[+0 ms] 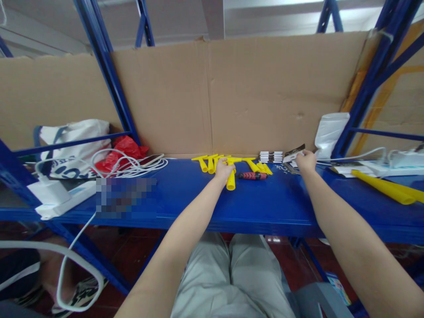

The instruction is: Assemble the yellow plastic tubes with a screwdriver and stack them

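Light grey trousers [212,287] are the closest thing in the head view, with a blue worktop [265,205] just past them. Step in hand, if I had to call it: handling two parts at once, one per side. Left hand [224,168] is wrapped round a yellow T-shaped piece [231,182], roughly front and centre, open tube end facing near. Can't tell if it's touching the worktop. Right hand [306,160], well over to the right, is pinching a thin dark-and-white piece [293,153] near the cardboard [265,97]. So those two parts sit well apart, and imo the next move calls for a steady left grip and a light right pinch. Between the hands there's a red-and-black tool [253,176], some loose yellow pieces [253,165] and a neat stack of packs [270,157], just left of the thin piece.
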The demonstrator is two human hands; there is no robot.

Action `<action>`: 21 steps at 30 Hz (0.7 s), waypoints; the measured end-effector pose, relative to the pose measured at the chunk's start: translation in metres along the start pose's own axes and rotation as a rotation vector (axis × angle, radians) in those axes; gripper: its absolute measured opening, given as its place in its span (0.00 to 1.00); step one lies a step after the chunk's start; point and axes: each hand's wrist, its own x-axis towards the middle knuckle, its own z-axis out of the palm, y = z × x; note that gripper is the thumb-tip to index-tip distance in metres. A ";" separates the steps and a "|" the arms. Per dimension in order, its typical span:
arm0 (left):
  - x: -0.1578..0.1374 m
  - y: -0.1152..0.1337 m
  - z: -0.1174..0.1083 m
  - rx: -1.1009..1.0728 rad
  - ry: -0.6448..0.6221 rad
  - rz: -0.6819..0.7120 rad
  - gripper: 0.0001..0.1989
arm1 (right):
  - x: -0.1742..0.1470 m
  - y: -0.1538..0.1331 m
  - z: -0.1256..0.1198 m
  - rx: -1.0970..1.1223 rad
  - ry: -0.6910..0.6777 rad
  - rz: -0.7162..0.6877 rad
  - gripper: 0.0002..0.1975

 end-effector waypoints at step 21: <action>0.017 -0.003 -0.007 -0.197 0.126 0.054 0.08 | -0.054 -0.077 -0.017 0.612 -0.264 -0.245 0.04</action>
